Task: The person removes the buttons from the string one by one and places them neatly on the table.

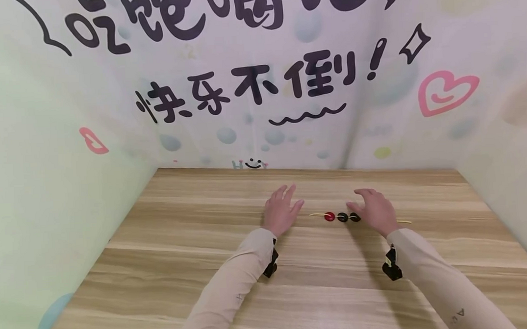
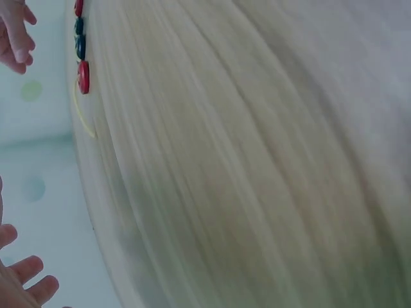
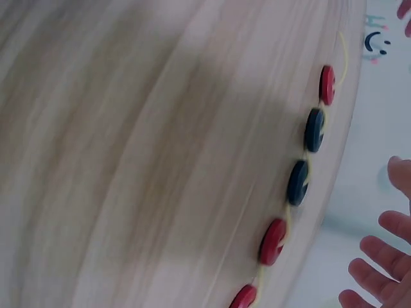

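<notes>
A pale yellow string lies across the wooden table, threaded through several round buttons. The right wrist view shows a red button at the far end, two dark blue buttons after it, then more red ones. My left hand hovers left of the string's end with fingers spread and holds nothing. Over the right part of the string is my right hand, its fingers relaxed and apart from the buttons; it hides some of them in the head view. The string's other end shows beyond that hand.
The wood-grain table meets a printed backdrop with black lettering along its back edge. Pale walls stand at the left and right. Each sleeved wrist carries a small black camera.
</notes>
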Tool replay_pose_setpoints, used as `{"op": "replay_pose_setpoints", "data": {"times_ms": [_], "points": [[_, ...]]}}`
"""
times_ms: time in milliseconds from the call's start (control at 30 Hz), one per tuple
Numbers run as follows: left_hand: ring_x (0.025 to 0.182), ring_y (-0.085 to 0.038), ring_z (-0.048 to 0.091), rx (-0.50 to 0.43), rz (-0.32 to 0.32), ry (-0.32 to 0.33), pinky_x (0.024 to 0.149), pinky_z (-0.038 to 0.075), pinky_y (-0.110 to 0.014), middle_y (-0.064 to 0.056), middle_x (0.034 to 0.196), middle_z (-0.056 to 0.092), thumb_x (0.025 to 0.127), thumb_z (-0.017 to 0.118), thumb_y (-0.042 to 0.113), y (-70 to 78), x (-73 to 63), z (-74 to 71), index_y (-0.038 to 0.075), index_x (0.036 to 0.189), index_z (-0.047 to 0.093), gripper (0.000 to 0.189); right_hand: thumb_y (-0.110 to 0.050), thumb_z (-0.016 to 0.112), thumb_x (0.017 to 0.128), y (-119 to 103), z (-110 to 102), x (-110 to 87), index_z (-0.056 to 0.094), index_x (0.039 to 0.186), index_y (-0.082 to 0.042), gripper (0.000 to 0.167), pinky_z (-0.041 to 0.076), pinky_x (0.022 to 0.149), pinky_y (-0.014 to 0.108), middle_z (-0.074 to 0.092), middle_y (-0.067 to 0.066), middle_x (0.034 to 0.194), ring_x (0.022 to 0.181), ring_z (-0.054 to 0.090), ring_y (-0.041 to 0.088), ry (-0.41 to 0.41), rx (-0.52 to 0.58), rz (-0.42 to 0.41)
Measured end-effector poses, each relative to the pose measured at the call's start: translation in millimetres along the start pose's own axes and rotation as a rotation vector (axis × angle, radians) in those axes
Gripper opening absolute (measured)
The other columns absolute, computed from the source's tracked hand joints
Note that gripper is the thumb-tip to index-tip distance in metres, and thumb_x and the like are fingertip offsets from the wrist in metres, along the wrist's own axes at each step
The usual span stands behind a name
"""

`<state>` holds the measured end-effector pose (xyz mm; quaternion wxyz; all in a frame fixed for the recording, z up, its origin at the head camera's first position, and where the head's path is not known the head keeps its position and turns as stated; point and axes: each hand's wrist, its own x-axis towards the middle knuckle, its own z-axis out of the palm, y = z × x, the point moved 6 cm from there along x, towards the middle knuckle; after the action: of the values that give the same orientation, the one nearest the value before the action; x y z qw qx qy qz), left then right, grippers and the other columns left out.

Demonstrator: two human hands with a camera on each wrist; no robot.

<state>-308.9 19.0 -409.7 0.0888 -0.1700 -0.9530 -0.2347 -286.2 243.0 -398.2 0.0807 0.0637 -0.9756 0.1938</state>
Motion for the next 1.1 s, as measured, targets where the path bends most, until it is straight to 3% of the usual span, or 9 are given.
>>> {"op": "replay_pose_setpoints", "data": {"times_ms": [233,500,767,1100], "points": [[0.109,-0.022,0.047,-0.108,-0.024,-0.023,0.089,0.038,-0.036,-0.008,0.12,0.05,0.09,0.048,0.035,5.2,1.0,13.4,0.011,0.127,0.048,0.043,-0.014,0.058,0.084,22,-9,-4.8,0.053,0.112,0.008,0.035,0.043,0.074,0.05,0.051,0.029,0.11,0.098,0.049,0.042,0.015,0.056,0.02],[0.095,-0.022,0.053,-0.202,-0.025,-0.034,0.079,0.043,-0.031,-0.009,0.104,0.055,0.087,0.055,0.025,10.3,2.1,27.0,0.007,0.118,0.055,0.036,-0.003,0.055,0.083,48,-14,-14.8,0.053,0.107,0.013,0.029,0.04,0.078,0.051,0.052,0.031,0.104,0.094,0.05,0.042,0.073,0.143,0.032],[0.085,-0.018,0.054,-0.324,-0.049,0.003,0.073,0.043,-0.026,-0.007,0.093,0.057,0.085,0.058,0.019,13.6,2.7,32.9,0.004,0.108,0.06,0.028,-0.006,0.056,0.084,77,-15,-25.9,0.052,0.107,0.012,0.029,0.042,0.076,0.051,0.055,0.031,0.1,0.09,0.052,0.042,0.065,0.188,0.092],[0.08,-0.015,0.053,-0.396,-0.062,-0.042,0.07,0.042,-0.022,-0.004,0.087,0.058,0.084,0.061,0.015,23.4,6.1,46.5,0.003,0.102,0.063,0.022,-0.004,0.056,0.085,100,-20,-37.0,0.055,0.1,0.012,0.023,0.043,0.072,0.049,0.058,0.029,0.092,0.084,0.054,0.041,0.06,0.166,0.076]]}}
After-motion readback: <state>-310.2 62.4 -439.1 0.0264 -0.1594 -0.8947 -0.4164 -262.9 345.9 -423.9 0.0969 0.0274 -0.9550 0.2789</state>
